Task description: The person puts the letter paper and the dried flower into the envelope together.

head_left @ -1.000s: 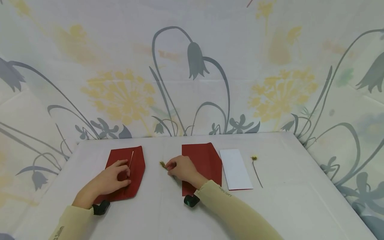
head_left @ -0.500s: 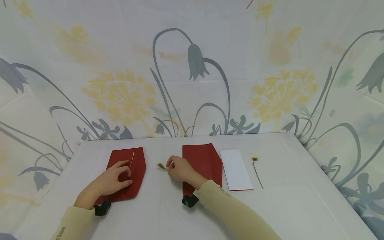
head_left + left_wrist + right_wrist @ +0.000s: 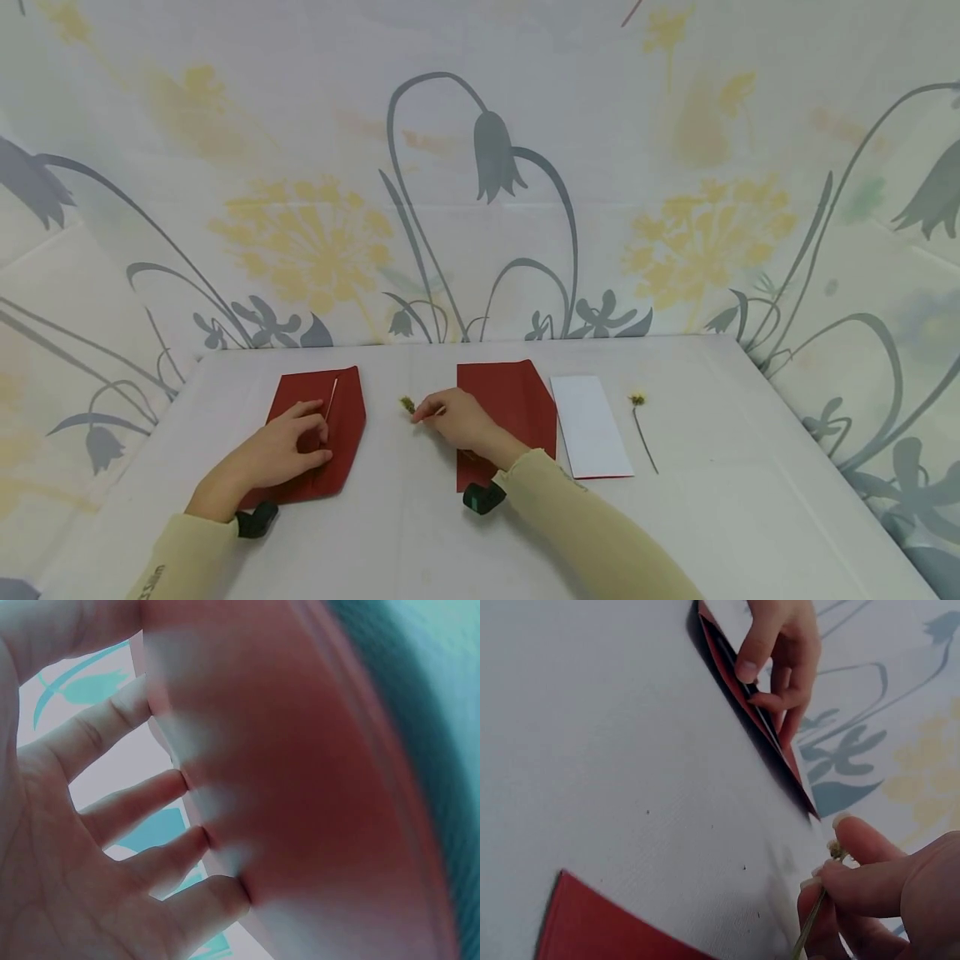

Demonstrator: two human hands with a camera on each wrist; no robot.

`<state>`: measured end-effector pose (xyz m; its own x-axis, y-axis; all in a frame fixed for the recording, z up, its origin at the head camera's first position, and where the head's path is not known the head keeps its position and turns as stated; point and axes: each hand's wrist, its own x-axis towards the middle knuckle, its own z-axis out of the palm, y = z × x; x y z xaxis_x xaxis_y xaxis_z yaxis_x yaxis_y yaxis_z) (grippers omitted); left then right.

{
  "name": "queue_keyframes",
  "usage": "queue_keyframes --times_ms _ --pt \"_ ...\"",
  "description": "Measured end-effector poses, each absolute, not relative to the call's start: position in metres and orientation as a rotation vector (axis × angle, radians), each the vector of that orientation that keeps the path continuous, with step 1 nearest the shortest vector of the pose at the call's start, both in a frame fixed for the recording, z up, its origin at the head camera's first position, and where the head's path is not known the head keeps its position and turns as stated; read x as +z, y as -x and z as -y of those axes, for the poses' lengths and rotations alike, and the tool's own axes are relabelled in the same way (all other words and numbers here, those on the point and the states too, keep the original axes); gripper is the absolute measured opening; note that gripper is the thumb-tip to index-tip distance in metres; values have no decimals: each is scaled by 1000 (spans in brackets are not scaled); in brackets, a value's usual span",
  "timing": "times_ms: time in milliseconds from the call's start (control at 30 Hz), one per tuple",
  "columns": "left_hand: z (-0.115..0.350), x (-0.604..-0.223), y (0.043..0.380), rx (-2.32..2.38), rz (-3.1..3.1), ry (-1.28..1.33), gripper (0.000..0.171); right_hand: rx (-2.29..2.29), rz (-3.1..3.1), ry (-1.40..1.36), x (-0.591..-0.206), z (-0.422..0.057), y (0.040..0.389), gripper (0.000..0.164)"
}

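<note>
My left hand (image 3: 288, 446) rests on a red envelope (image 3: 348, 433) at the left of the table, its fingertips pressing on the paper. Between the envelope's layers, a narrow gap with a pale edge shows in the right wrist view, beside the thumb of that left hand (image 3: 784, 667). With thumb and fingers, my right hand (image 3: 457, 421) pinches a small dried flower (image 3: 407, 405), its yellowish head pointing left. The thin stem (image 3: 811, 924) runs down past the fingers in the right wrist view. Under the right hand and forearm lies a second red envelope (image 3: 498, 387), partly covered.
Right of the second envelope lies a folded white card (image 3: 591, 427) with a red edge. Beyond it is another dried yellow flower (image 3: 637, 400) on a long stem. A flower-patterned cloth (image 3: 487, 233) hangs behind the white table (image 3: 720, 500).
The pinched flower has turned in my right fingers. Its head swung left, then came back slightly right and up, with more of the stem hidden. My left hand stays in place.
</note>
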<state>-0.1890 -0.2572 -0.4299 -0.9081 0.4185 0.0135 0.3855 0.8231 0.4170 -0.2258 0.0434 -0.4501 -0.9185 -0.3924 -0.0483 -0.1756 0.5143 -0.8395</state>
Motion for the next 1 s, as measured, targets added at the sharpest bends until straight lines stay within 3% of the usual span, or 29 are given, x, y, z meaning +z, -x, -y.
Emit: queue_keyframes --times_ms 433,1000 --pt "256 -431 188 641 -2923 -639 21 -1474 -2454 506 -443 -50 222 6" --pt "260 -433 192 662 -2897 -664 24 -1826 -2182 302 -449 -29 230 16"
